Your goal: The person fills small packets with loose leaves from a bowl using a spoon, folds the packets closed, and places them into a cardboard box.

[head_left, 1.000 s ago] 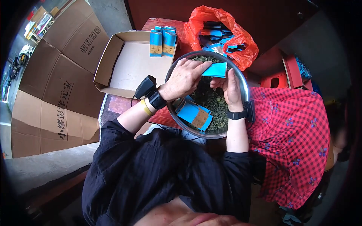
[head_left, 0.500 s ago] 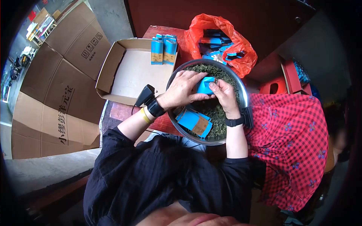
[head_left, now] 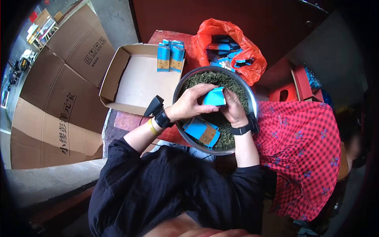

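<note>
My left hand (head_left: pixel 192 103) is closed around a small blue packet (head_left: pixel 214 97), thumb along its lower edge. At the packet's right edge, my right hand (head_left: pixel 234 109) pinches with the thumb uppermost; its other fingers are mostly hidden. Both hands are above a round metal basin (head_left: pixel 255 98) that holds dried green leaves (head_left: pixel 233 136). Several flat blue-and-gold packets (head_left: pixel 202 132) lie on the leaves at the basin's near left, below my left hand.
An open cardboard tray (head_left: pixel 136 85) stands left of the basin, with several upright blue-and-gold packets (head_left: pixel 170 57) at its right side. Behind the basin sits an orange plastic bag (head_left: pixel 252 73) of blue packets. A red checked cloth (head_left: pixel 300 150) hangs at right; a large carton (head_left: pixel 59 98) stands left.
The blue packet has turned in my hands and shows a broader face with a pale right edge. My right hand has shifted slightly downward, its thumb now at the packet's edge.
</note>
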